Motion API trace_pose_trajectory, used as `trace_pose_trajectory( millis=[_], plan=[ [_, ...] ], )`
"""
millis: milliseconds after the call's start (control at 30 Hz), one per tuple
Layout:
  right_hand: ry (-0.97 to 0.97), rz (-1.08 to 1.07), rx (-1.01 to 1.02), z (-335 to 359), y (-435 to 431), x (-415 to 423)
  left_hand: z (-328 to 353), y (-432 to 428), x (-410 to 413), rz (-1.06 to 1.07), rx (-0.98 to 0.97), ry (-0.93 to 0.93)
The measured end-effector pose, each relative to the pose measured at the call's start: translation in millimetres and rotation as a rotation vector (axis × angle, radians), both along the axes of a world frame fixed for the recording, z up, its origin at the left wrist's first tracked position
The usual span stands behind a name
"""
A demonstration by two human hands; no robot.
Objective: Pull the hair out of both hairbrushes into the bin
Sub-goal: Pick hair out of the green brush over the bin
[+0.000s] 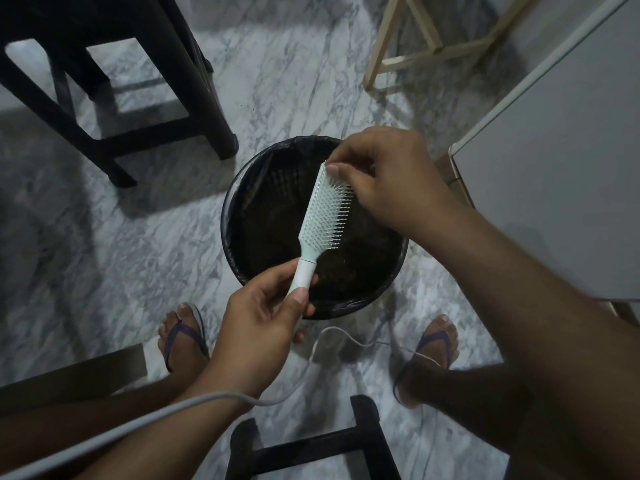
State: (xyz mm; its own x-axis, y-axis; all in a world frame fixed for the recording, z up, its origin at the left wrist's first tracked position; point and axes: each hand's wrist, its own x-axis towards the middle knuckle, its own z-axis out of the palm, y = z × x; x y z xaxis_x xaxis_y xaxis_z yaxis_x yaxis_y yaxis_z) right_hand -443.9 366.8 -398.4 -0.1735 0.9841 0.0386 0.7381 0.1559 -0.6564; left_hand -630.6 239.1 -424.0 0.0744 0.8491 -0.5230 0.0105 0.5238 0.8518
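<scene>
Head view shows the left hand (pixel 258 320) gripping the pale hairbrush (pixel 322 216) by its handle over the black bin (pixel 242 188) while the right hand (pixel 388 181) pinches at the top bristles, so next the plucked hair probably needs dropping straight down.

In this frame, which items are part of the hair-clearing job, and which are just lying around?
Job: hairbrush; left hand gripping its handle; right hand pinching at its bristles; bin beneath.
Lying about: dark stool; pale wooden frame; white cable; flip-flops.
</scene>
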Motion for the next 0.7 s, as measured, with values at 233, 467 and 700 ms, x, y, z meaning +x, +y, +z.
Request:
trace_pose_trajectory(
  millis=[233,467,700],
  plan=[
    [0.347,-0.211,0.101,31,14,14,-2,1,3,0.062,-0.023,-0.051],
    [0.138,-0.057,0.009,15,-5,-2,-3,4,4,0.083,-0.019,-0.052],
    [-0.011,0.044,-0.082,5,-15,-10,-2,3,1,0.053,0.028,0.01]
  ],
)
